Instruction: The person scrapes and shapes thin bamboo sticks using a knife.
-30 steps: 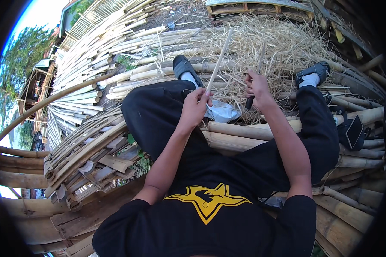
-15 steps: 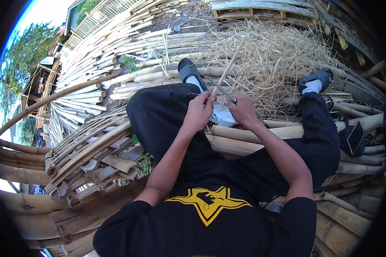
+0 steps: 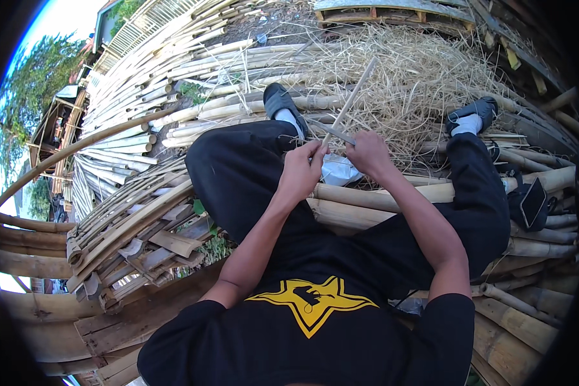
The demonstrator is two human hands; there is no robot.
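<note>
Between my knees, my left hand [image 3: 301, 168] is closed around the near end of a thin bamboo strip [image 3: 350, 100], which slants away up and to the right. My right hand [image 3: 370, 154] grips a knife, its handle mostly hidden in the fist. The knife's blade [image 3: 338, 134] points left and lies across the strip, just beyond my left fingers. Beneath the hands is a white plastic bag [image 3: 340, 171], partly covered by them. A heap of pale bamboo shavings [image 3: 408, 90] spreads out past the hands, between and beyond my feet.
Thick bamboo poles [image 3: 357, 198] lie under my legs. Many long poles [image 3: 219, 67] cover the ground at far left. Split bamboo pieces [image 3: 174, 244] are stacked beside my left knee. A dark phone [image 3: 533, 204] rests by my right knee. A wooden pallet [image 3: 395, 11] stands at the back.
My right hand has moved slightly up and right, and the blade now lies flatter across the strip. The strip's far end has shifted a little to the right.
</note>
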